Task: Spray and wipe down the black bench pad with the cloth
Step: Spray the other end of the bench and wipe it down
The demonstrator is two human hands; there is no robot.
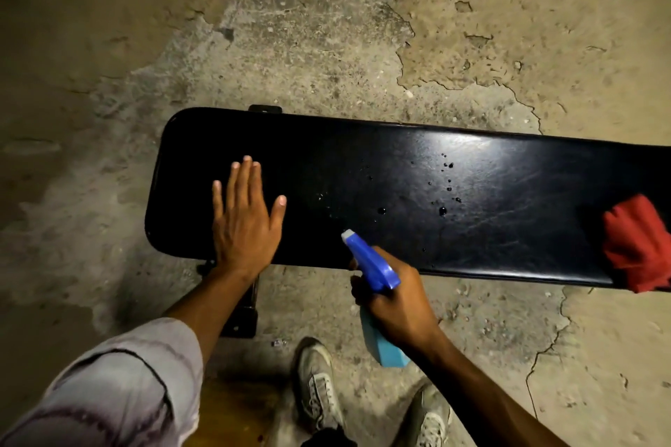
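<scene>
Two shoes (pixel 319 381) stand on cracked concrete floor (pixel 290 47). Left hand (pixel 247 221) lies flat, released, on the droplet-speckled pad (pixel 399 174); right hand (pixel 399 301) grasps the sprayer (pixel 370 261); cloth (pixel 635 243) rests at the pad's right.

black bench pad (pixel 399 192) on cracked floor (pixel 326 47), red cloth (pixel 635 243) and droplets (pixel 443 210) on it
</scene>
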